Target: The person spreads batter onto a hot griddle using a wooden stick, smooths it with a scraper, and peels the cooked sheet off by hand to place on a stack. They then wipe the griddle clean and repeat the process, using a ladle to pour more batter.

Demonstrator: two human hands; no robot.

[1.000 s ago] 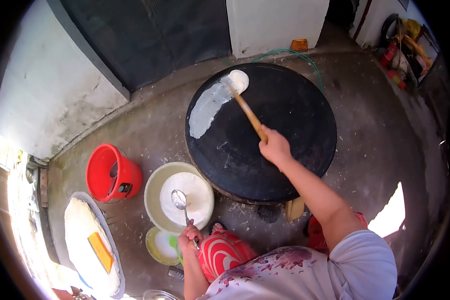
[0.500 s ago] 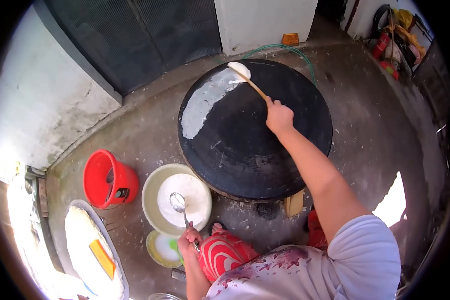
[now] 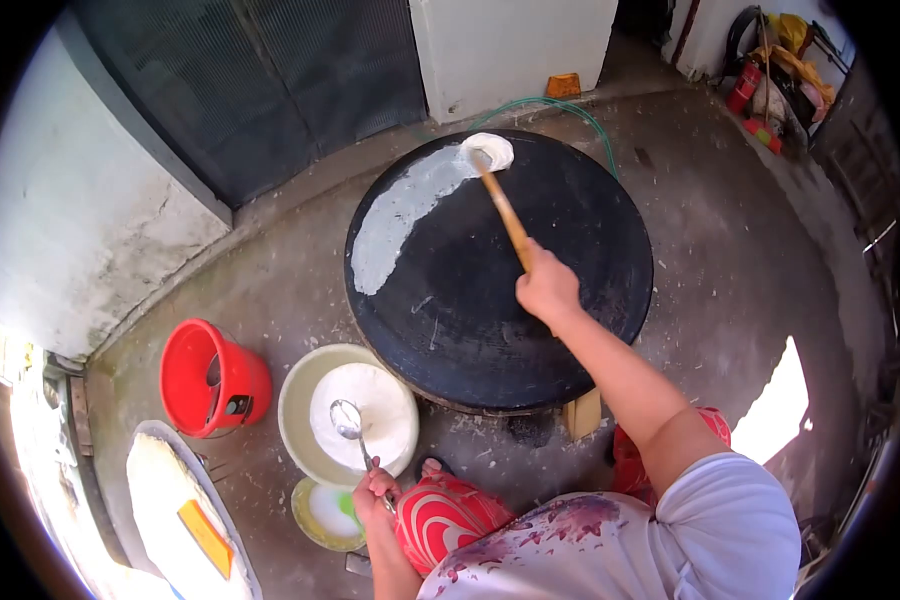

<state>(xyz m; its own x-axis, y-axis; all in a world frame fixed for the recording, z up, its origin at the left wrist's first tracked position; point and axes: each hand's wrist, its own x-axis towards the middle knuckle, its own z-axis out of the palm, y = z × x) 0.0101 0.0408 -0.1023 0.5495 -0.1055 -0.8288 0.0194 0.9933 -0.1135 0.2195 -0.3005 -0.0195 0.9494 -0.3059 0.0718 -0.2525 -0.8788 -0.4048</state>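
My right hand point(image 3: 548, 286) is closed round a wooden spreader point(image 3: 507, 212), whose far end touches a mound of white batter point(image 3: 493, 151) near the back edge of a round black griddle point(image 3: 500, 290). A thin strip of spread batter point(image 3: 405, 217) curves along the griddle's left side. Lower down, my left hand point(image 3: 376, 488) grips a metal ladle point(image 3: 347, 418) by its handle. The ladle's bowl is over a pale basin point(image 3: 295, 405) of white batter.
A red bucket point(image 3: 250, 383) stands left of the basin, a small green-rimmed bowl point(image 3: 322, 515) below it. At the lower left lies an oval tray point(image 3: 160, 500) with an orange scraper point(image 3: 207, 538). A green hose point(image 3: 570, 107) runs behind the griddle.
My right hand has moved a little down and left, and the spreader now points more steeply up. The batter mound looks rounder. The whole view has shifted slightly.
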